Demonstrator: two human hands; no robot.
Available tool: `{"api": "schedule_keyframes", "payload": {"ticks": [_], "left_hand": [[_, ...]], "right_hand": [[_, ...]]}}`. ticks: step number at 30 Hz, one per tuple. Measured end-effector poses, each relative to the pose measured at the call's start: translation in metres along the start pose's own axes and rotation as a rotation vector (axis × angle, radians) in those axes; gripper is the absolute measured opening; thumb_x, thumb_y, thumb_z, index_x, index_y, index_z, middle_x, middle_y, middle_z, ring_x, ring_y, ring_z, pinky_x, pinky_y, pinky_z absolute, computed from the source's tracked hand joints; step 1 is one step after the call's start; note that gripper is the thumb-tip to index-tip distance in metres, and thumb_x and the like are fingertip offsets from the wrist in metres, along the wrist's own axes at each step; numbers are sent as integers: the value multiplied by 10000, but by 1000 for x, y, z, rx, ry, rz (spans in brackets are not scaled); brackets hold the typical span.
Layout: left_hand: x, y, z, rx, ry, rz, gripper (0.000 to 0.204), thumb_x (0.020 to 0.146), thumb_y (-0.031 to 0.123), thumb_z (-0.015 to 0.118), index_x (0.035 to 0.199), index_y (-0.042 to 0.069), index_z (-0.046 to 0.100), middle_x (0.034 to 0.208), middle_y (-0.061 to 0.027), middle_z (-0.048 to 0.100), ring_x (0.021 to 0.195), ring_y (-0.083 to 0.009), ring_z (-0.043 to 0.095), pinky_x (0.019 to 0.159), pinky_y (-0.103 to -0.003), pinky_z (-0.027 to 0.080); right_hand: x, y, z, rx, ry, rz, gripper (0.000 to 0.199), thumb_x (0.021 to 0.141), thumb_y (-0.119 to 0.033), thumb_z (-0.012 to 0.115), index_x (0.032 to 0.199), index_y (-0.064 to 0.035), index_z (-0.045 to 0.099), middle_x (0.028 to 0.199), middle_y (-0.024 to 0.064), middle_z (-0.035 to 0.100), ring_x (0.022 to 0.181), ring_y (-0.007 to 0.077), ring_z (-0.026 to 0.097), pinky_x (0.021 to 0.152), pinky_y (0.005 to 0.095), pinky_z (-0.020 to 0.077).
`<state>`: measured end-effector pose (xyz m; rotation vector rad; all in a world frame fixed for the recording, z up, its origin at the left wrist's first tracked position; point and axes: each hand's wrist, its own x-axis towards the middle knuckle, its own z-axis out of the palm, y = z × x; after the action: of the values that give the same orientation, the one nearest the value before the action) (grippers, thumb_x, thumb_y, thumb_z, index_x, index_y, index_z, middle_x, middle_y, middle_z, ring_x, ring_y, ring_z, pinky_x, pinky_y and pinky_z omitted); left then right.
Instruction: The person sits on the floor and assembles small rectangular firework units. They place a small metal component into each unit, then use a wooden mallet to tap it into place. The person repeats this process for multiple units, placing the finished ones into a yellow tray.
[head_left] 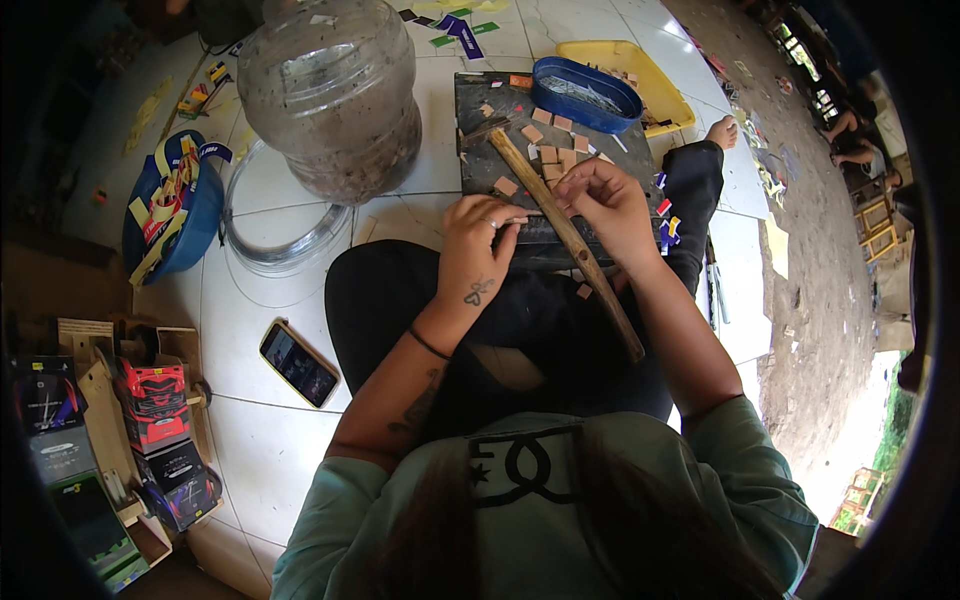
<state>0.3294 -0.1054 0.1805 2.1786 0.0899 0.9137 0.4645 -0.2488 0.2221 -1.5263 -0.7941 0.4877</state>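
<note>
I sit cross-legged on a white tiled floor with a dark board [490,100] resting against my knees. Several small brown square pieces [553,155] lie scattered on the board. A long wooden stick [570,240] lies diagonally across the board and my lap. My left hand [478,235] rests on the board's near edge, fingers curled, pinching something small at its fingertips. My right hand [605,200] is beside it, just right of the stick, fingers bent toward the same spot. What sits between the fingertips is too small to make out.
A large clear plastic jar [335,95] stands at the far left of the board, a blue oval dish [585,92] and a yellow tray [640,75] behind it. A blue bowl of paper strips [170,205], a phone [298,362] and small boxes [150,410] lie left.
</note>
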Motion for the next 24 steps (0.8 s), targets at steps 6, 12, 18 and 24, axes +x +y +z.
{"api": "schedule_keyframes", "payload": {"ticks": [6,12,18,24], "left_hand": [[-4,-3,-3,-14,43,-107,113,760,56,737,863,71,693,846,-64,678,852,-255,609,836,-365,440],[-7,-9,-8,66,36,-139,103,731,133,777,809,105,716,780,-40,627,858,-232,563,888,-369,380],[-7,-10,-8,43,38,-139,107,731,136,778,815,104,719,780,-38,626,858,-231,570,896,-363,373],[-6,-9,-9,33,42,-128,100,734,129,773,811,100,716,783,-32,636,859,-225,578,898,-361,371]], "right_hand": [[-7,-8,19,-281,16,-72,69,880,-22,668,919,7,619,820,36,670,737,74,629,674,226,504],[-6,-16,30,-367,-20,-141,73,858,-30,689,870,17,634,775,54,678,709,76,639,645,243,521],[-5,-21,33,-452,-62,-146,57,854,-6,680,882,23,640,815,61,694,761,101,674,717,256,536],[-4,-24,33,-492,-93,-161,59,849,1,673,888,30,640,831,78,701,767,112,674,735,264,540]]}}
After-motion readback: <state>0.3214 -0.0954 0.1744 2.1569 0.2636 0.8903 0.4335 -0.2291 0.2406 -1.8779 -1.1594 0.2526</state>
